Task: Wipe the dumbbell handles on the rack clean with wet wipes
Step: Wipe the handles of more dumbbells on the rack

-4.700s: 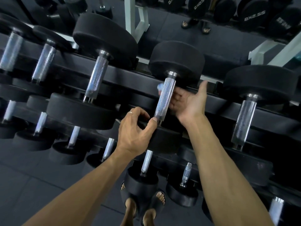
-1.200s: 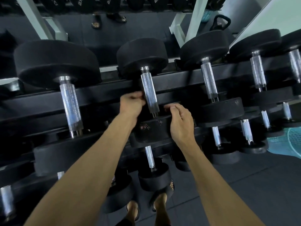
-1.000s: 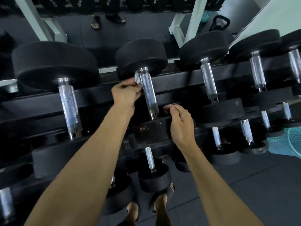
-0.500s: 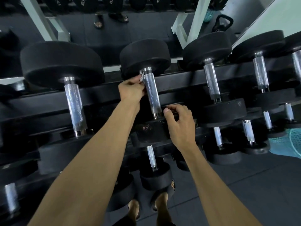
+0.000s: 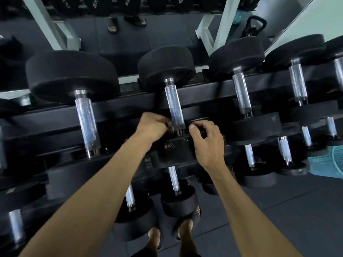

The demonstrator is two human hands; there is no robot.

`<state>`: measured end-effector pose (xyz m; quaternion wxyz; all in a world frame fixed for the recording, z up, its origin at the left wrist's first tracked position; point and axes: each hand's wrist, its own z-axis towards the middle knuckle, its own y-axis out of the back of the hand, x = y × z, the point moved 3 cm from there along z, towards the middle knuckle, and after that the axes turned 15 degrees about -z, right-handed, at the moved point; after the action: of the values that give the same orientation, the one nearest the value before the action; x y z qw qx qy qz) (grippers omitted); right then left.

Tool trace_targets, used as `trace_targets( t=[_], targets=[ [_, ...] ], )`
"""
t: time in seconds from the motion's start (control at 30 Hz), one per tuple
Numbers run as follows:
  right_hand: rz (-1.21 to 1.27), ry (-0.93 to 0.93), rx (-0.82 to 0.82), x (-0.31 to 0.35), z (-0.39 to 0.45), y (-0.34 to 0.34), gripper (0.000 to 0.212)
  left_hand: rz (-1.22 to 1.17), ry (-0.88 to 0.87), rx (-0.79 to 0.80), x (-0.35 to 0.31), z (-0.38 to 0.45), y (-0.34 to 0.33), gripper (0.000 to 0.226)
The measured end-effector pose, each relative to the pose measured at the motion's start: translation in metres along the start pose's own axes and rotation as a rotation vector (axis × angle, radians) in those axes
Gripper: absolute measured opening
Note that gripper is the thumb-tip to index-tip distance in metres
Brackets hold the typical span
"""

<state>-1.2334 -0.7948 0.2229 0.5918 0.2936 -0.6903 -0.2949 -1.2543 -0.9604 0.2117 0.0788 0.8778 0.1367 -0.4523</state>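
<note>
Two hands on one dumbbell right now, dead centre of the frame. My left hand point(image 5: 153, 126) is curled tight against the near end of the knurled chrome handle point(image 5: 174, 106), fingers bunched at its left side. I'd guess the wet wipe is balled up in there, but I honestly can't see it, so don't quote me. My right hand point(image 5: 207, 143) has its fingers hooked over the top edge of the near weight head point(image 5: 176, 151), thumb tip just right of the handle's base; looks like it's bracing the thing so it won't roll.

The bit that matters: the handle's long axis runs from my left hand up the frame and away, tilting slightly left toward the far weight head point(image 5: 166, 66). So any wiping stroke goes straight along that line, away from me, and the left hand is the one already touching the bar.

The rack point(image 5: 130, 104) rails cross the frame behind the handle. More dumbbells sit either side, with the next chrome handle point(image 5: 241, 95) to the right of centre.
</note>
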Motion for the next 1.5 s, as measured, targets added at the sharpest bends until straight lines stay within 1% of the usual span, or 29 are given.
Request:
trace_targets(
  t=[0.03,0.1,0.13,0.2,0.23,0.3,0.37,0.4,0.47,0.5,0.53,0.6,0.67,0.7,0.77,0.83,0.9,0.93,0.97,1.07,1.1,1.17,1.27,1.3,1.37,1.43,1.5],
  targets=[
    [0.002,-0.001,0.002,0.000,0.000,0.000,0.019,0.053,0.019,0.011,0.003,-0.005,0.001,0.028],
    [0.001,0.001,0.005,-0.001,-0.001,0.000,0.015,0.010,0.025,-0.009,0.003,-0.001,0.003,0.028],
    [0.001,0.003,0.006,-0.001,-0.001,0.000,0.016,-0.087,0.021,-0.039,-0.001,0.004,0.004,0.025],
    [0.004,-0.002,0.009,0.000,-0.001,0.000,0.020,-0.343,0.010,-0.094,-0.015,0.018,0.005,0.025],
    [0.003,-0.006,0.009,0.000,0.000,0.000,0.022,-0.434,-0.011,-0.119,-0.023,0.027,0.003,0.024],
    [0.002,-0.008,0.003,0.000,0.000,0.000,0.024,-0.477,-0.070,-0.158,-0.036,0.036,0.000,0.027],
    [0.003,-0.005,-0.002,0.000,0.000,0.000,0.024,-0.420,-0.089,-0.160,-0.035,0.032,-0.002,0.028],
    [0.002,-0.003,-0.003,0.000,0.000,0.000,0.024,-0.349,-0.083,-0.144,-0.026,0.025,-0.001,0.028],
    [0.005,-0.002,-0.001,0.000,0.000,0.000,0.023,-0.179,-0.072,-0.087,-0.004,0.011,0.004,0.027],
    [0.007,0.000,-0.001,0.000,0.000,0.000,0.023,-0.149,-0.085,-0.059,0.003,0.007,0.005,0.028],
    [0.008,0.002,-0.001,0.000,0.000,0.000,0.022,-0.166,-0.122,-0.057,0.001,0.007,0.005,0.029],
    [0.004,-0.001,0.000,0.000,0.000,0.000,0.018,-0.284,-0.191,-0.142,-0.017,0.022,0.004,0.031],
    [0.005,-0.006,0.002,0.000,0.001,0.000,0.016,-0.354,-0.228,-0.222,-0.038,0.039,0.002,0.032],
    [0.009,-0.009,0.006,0.000,0.001,0.000,0.016,-0.339,-0.233,-0.235,-0.041,0.042,0.001,0.032],
    [0.016,-0.015,0.003,0.000,0.000,0.001,0.017,-0.232,-0.221,-0.208,-0.029,0.033,0.000,0.031],
    [0.018,-0.017,-0.006,0.000,-0.001,0.001,0.018,-0.068,-0.152,-0.132,-0.001,0.012,0.001,0.024],
    [0.026,-0.020,-0.006,0.000,-0.001,0.001,0.019,0.008,-0.105,-0.062,0.017,-0.006,0.001,0.020],
    [0.029,-0.021,-0.007,0.000,-0.001,0.002,0.019,-0.015,-0.100,-0.058,0.017,-0.007,0.000,0.018],
    [0.030,-0.019,-0.009,0.001,-0.001,0.002,0.019,-0.078,-0.091,-0.088,0.010,-0.003,0.000,0.018],
    [0.028,-0.013,-0.011,0.001,0.000,0.002,0.022,-0.352,-0.068,-0.160,-0.021,0.018,-0.002,0.023],
    [0.026,-0.013,-0.010,0.000,0.000,0.002,0.024,-0.367,-0.073,-0.173,-0.028,0.022,-0.003,0.025],
    [0.030,-0.015,-0.013,-0.001,0.001,0.001,0.023,-0.270,-0.080,-0.152,-0.027,0.016,0.001,0.022],
    [0.036,-0.010,-0.034,-0.001,0.002,0.002,0.020,0.040,-0.069,-0.029,-0.006,-0.013,0.005,0.016],
    [0.037,-0.008,-0.033,-0.002,0.002,0.001,0.021,0.098,-0.081,-0.006,-0.003,-0.019,0.002,0.014],
    [0.036,-0.006,-0.026,-0.002,0.002,0.001,0.023,0.102,-0.136,-0.042,-0.010,-0.019,-0.001,0.014],
    [0.034,0.000,-0.017,-0.001,0.002,0.001,0.025,0.011,-0.190,-0.107,-0.023,-0.010,0.000,0.018],
    [0.040,0.001,-0.016,-0.002,0.002,0.001,0.026,0.002,-0.226,-0.146,-0.027,0.000,0.004,0.020]
  ],
)
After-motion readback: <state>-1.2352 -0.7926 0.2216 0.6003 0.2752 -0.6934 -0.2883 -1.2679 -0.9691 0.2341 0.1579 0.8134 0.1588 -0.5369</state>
